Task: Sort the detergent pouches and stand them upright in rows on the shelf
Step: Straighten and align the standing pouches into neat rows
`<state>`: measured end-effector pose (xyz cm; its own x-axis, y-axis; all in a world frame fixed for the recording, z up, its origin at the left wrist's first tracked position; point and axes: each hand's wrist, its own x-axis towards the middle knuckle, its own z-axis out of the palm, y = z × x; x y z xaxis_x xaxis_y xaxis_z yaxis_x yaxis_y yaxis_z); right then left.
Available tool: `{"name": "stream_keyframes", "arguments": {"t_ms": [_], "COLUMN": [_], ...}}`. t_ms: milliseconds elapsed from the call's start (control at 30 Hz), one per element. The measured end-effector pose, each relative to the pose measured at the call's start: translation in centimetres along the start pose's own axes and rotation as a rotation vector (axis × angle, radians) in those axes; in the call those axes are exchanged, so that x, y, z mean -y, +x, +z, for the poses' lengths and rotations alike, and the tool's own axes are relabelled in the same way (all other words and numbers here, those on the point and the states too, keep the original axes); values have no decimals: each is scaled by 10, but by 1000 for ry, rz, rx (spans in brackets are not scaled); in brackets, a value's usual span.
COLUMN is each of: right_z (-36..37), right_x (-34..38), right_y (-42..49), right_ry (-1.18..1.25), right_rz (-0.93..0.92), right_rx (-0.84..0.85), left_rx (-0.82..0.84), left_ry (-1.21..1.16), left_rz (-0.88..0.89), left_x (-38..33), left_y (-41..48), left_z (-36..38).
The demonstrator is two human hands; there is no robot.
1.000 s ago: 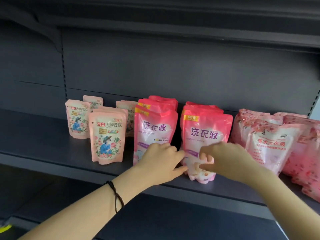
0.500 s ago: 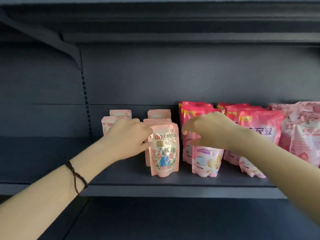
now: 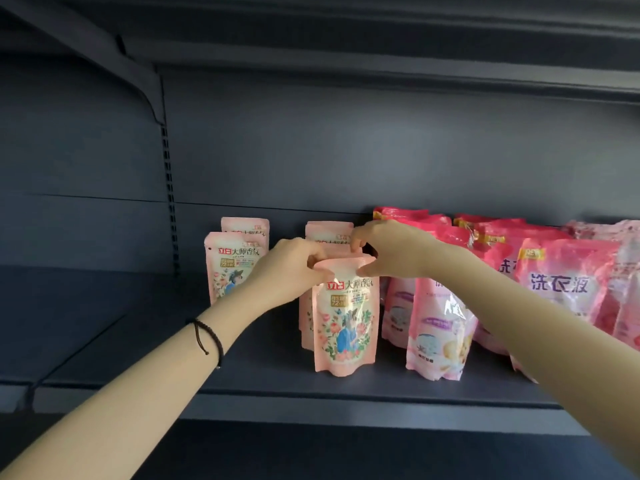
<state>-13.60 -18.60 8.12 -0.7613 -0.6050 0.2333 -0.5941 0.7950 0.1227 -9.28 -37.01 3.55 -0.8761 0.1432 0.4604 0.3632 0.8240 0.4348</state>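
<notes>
A pale pink floral pouch (image 3: pixel 344 320) stands upright at the front of the dark shelf (image 3: pixel 242 379). My left hand (image 3: pixel 287 268) pinches its top left corner and my right hand (image 3: pixel 391 251) pinches its top right corner. More pale pink pouches stand behind it (image 3: pixel 325 233), partly hidden by my hands. Two others (image 3: pixel 230 261) stand in a row to the left. Bright pink pouches (image 3: pixel 438 327) stand in rows to the right, under my right forearm.
Further right stand more bright pink pouches (image 3: pixel 561 285) and pale patterned ones (image 3: pixel 620 237) at the frame edge. A slotted upright (image 3: pixel 169 188) and a bracket rise at the back left. The upper shelf (image 3: pixel 381 39) hangs overhead. Bare shelf extends left.
Both hands moved from the bright pink pouches to the pale floral pouch and now pinch its top corners. The view has come closer and shifted left.
</notes>
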Motion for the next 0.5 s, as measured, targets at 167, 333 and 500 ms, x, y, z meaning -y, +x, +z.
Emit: {"name": "stream_keyframes", "arguments": {"t_ms": [167, 333, 500], "right_z": [-7, -11, -8], "right_x": [-1, 9, 15], "right_y": [7, 14, 13], "right_ry": [83, 49, 68], "right_rz": [13, 17, 48], "right_rx": [15, 38, 9], "left_rx": [2, -36, -31], "left_ry": [115, 206, 216], "left_rz": [7, 45, 137], "left_x": [5, 25, 35], "left_y": [10, 12, 13], "left_z": [-9, -21, -23]}}
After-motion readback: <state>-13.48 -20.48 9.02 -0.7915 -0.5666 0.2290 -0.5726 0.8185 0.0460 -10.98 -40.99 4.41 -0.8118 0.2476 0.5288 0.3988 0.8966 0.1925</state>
